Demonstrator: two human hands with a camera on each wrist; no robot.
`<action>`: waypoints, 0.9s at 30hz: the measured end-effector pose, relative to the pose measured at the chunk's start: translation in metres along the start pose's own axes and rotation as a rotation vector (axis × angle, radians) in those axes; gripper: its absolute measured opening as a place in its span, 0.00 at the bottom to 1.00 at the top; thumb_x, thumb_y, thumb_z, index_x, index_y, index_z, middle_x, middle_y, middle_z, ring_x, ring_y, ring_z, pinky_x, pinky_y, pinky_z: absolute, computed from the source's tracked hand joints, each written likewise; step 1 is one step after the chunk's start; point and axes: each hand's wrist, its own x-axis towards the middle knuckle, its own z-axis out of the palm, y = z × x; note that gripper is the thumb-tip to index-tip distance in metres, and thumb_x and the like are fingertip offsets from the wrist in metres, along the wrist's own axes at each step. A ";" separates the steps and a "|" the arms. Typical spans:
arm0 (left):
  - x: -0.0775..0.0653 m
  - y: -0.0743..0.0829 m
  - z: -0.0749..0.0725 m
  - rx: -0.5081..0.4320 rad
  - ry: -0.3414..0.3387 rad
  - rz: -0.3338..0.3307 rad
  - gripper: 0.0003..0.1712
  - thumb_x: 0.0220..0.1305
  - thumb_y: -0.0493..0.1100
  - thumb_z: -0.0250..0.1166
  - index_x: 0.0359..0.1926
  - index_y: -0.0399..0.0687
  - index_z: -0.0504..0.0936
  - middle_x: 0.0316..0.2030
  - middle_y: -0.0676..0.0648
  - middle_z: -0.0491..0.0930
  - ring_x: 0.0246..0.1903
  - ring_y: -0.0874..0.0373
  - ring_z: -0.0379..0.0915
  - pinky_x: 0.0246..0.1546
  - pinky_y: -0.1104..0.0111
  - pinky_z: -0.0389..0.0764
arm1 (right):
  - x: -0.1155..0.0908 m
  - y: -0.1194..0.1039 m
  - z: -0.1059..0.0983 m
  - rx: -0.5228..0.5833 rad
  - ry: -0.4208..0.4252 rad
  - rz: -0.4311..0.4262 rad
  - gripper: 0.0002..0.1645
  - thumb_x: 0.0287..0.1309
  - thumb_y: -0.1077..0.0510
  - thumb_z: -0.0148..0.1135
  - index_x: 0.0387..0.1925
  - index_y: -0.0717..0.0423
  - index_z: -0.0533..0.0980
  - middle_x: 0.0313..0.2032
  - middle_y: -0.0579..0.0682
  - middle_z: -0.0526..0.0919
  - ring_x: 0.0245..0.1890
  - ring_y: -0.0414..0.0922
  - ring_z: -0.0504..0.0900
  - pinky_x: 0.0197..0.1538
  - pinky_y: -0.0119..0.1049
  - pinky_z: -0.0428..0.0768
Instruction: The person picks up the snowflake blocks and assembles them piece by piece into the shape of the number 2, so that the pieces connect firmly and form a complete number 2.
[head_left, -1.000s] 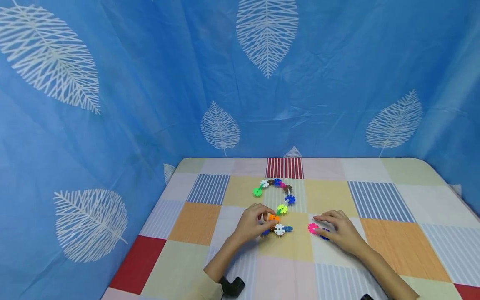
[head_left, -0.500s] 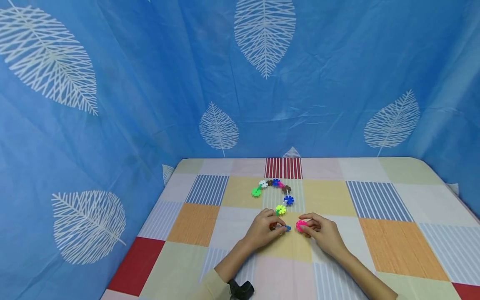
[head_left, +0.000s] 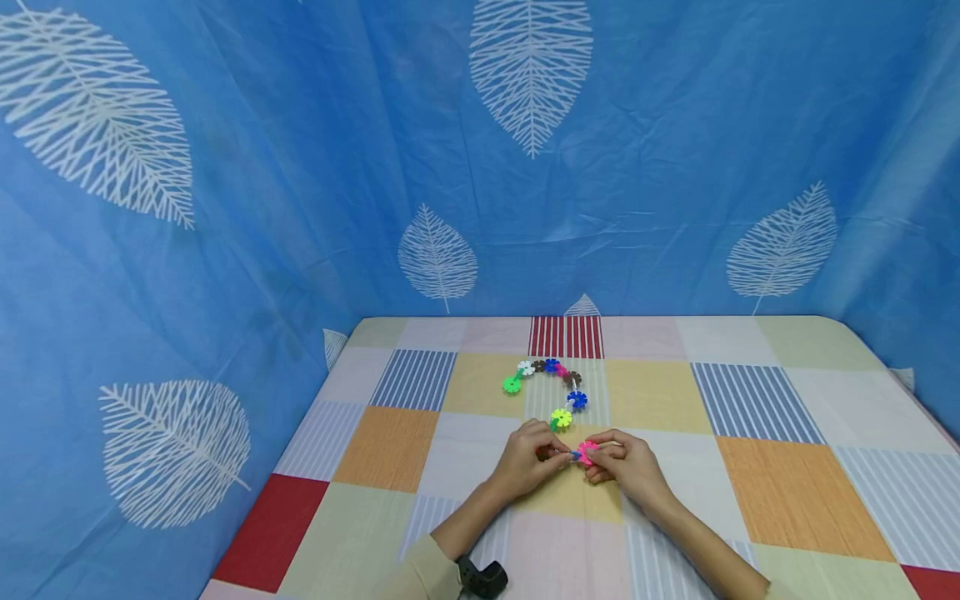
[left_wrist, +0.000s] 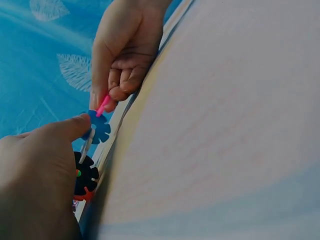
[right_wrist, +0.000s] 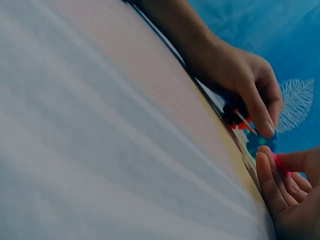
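My left hand (head_left: pixel 528 460) pinches a blue notched flower disc (left_wrist: pixel 101 129) at the near end of a chain of linked snowflake discs. In the left wrist view, a white disc (left_wrist: pixel 88 144) seen edge-on joins it to a dark disc (left_wrist: pixel 87 176). My right hand (head_left: pixel 636 473) pinches a pink notched disc (head_left: pixel 587 452) between thumb and fingers. The pink disc stands edge-on against the blue disc's rim; how deep the slots sit together I cannot tell. My left hand hides the chain's orange and white discs in the head view.
The chain curves away past a yellow disc (head_left: pixel 562 418) and a blue disc (head_left: pixel 577 400) to a green disc (head_left: pixel 512 386) at its far end. A patchwork cloth (head_left: pixel 810 492) covers the table. Blue leaf-print curtain (head_left: pixel 637 167) hangs behind and at the sides.
My right hand has moved left with the pink disc until it meets the blue disc. My left hand has shifted right onto the chain's near end. A dark blue disc by my right hand is out of sight.
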 end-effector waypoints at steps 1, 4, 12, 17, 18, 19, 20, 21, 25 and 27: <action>0.000 0.000 0.000 -0.012 0.008 -0.005 0.04 0.49 0.40 0.72 0.24 0.48 0.83 0.19 0.57 0.69 0.23 0.68 0.61 0.25 0.82 0.63 | 0.000 -0.001 0.002 0.047 0.005 0.032 0.17 0.57 0.68 0.58 0.46 0.77 0.69 0.27 0.63 0.82 0.23 0.48 0.83 0.30 0.40 0.82; 0.000 0.000 0.002 -0.049 0.017 -0.018 0.05 0.50 0.40 0.71 0.25 0.47 0.82 0.20 0.56 0.71 0.24 0.68 0.62 0.26 0.82 0.64 | -0.001 -0.002 0.008 0.144 0.031 0.099 0.16 0.58 0.71 0.55 0.46 0.78 0.66 0.29 0.63 0.82 0.25 0.49 0.83 0.32 0.40 0.82; 0.001 0.000 0.000 -0.043 0.021 -0.025 0.05 0.50 0.41 0.71 0.24 0.47 0.82 0.19 0.56 0.71 0.24 0.66 0.62 0.25 0.81 0.64 | -0.001 -0.004 0.008 0.126 -0.022 0.088 0.18 0.59 0.70 0.55 0.47 0.79 0.66 0.29 0.64 0.82 0.25 0.49 0.83 0.33 0.40 0.82; 0.000 0.000 -0.004 0.085 -0.031 0.015 0.05 0.48 0.43 0.72 0.24 0.51 0.83 0.19 0.58 0.71 0.25 0.67 0.62 0.30 0.80 0.64 | -0.005 -0.007 -0.013 -0.239 -0.020 -0.081 0.20 0.56 0.60 0.63 0.46 0.70 0.74 0.24 0.55 0.82 0.19 0.45 0.81 0.23 0.35 0.80; 0.000 0.000 -0.004 0.116 -0.041 0.028 0.05 0.48 0.44 0.72 0.24 0.52 0.83 0.20 0.58 0.71 0.25 0.67 0.62 0.30 0.79 0.63 | -0.006 -0.007 -0.020 -0.332 0.008 -0.137 0.19 0.54 0.58 0.64 0.45 0.67 0.75 0.24 0.52 0.82 0.19 0.43 0.80 0.22 0.33 0.79; 0.000 0.001 -0.005 0.150 -0.047 0.041 0.05 0.47 0.45 0.72 0.24 0.53 0.83 0.20 0.58 0.71 0.25 0.67 0.61 0.30 0.79 0.63 | -0.007 -0.007 -0.027 -0.414 0.043 -0.190 0.19 0.53 0.58 0.66 0.44 0.64 0.77 0.24 0.48 0.82 0.19 0.40 0.79 0.21 0.32 0.77; 0.000 0.001 -0.006 0.186 -0.050 0.055 0.06 0.47 0.47 0.72 0.25 0.54 0.83 0.20 0.59 0.71 0.25 0.67 0.61 0.30 0.78 0.62 | -0.009 -0.005 -0.035 -0.487 0.071 -0.247 0.18 0.51 0.57 0.67 0.44 0.62 0.78 0.24 0.46 0.81 0.20 0.38 0.77 0.21 0.30 0.76; 0.001 0.001 -0.007 0.221 -0.051 0.069 0.08 0.46 0.49 0.71 0.27 0.54 0.83 0.21 0.59 0.70 0.26 0.67 0.60 0.30 0.77 0.61 | -0.010 -0.002 -0.043 -0.547 0.087 -0.302 0.18 0.49 0.58 0.69 0.43 0.60 0.79 0.25 0.44 0.80 0.21 0.36 0.76 0.22 0.30 0.75; 0.006 0.005 -0.009 0.354 -0.070 0.124 0.19 0.45 0.57 0.69 0.37 0.54 0.82 0.24 0.59 0.69 0.28 0.66 0.61 0.31 0.76 0.62 | -0.018 0.008 -0.071 -0.706 0.107 -0.419 0.20 0.43 0.56 0.73 0.42 0.56 0.81 0.28 0.40 0.76 0.24 0.34 0.69 0.25 0.27 0.71; 0.011 0.008 -0.009 0.401 -0.107 0.149 0.24 0.47 0.61 0.67 0.41 0.54 0.81 0.27 0.59 0.71 0.30 0.65 0.63 0.33 0.75 0.64 | -0.021 0.010 -0.080 -0.746 0.075 -0.429 0.21 0.42 0.53 0.73 0.41 0.53 0.81 0.30 0.40 0.75 0.28 0.35 0.69 0.28 0.28 0.71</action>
